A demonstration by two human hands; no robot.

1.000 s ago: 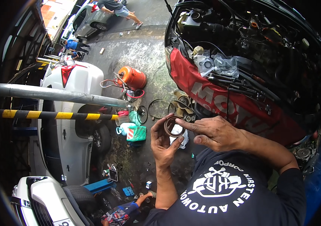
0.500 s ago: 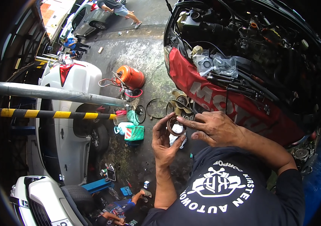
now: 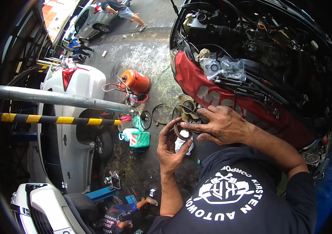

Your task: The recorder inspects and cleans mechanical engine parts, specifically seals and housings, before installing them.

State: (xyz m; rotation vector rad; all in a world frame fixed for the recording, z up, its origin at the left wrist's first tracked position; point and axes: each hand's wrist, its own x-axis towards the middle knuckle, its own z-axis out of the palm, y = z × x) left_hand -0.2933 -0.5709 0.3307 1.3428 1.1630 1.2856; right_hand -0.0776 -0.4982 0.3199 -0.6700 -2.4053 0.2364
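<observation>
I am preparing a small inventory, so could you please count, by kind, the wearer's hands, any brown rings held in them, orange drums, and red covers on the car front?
Hands (left hand, right hand): 2
Brown ring: 1
Orange drum: 1
Red cover: 1
Total: 5

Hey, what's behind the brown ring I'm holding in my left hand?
Through the opening of the brown ring and below it, a crumpled white item shows. The ring and left hand cover parts of it, so its full shape can't be seen.
</observation>
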